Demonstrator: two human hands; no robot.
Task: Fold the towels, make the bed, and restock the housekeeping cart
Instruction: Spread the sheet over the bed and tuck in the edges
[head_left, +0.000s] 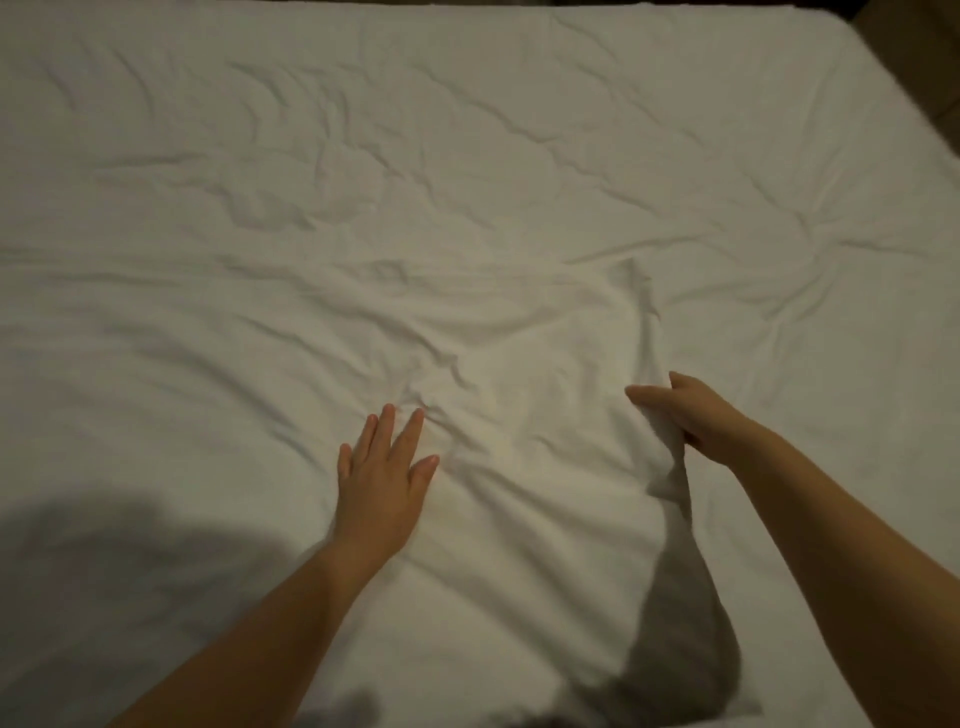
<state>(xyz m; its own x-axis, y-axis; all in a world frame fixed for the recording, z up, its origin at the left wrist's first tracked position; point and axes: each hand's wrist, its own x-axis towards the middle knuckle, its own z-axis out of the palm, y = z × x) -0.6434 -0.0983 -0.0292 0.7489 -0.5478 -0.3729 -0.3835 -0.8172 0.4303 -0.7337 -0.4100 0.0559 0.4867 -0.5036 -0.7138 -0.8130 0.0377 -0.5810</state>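
A white pillow in a white case (545, 493) lies on the near middle of the bed, over a wrinkled white sheet (363, 182). My left hand (382, 483) rests flat on the pillow's left part with its fingers straight and spread. My right hand (691, 415) grips the pillow's right edge, thumb on top and fingers curled under a bunched fold of the case. That edge is lifted off the sheet and casts a dark shadow below it.
The bed fills nearly the whole view. Its far right corner (883, 47) meets a dark strip of floor or furniture. A large shadow (114, 551) falls over the sheet at the near left.
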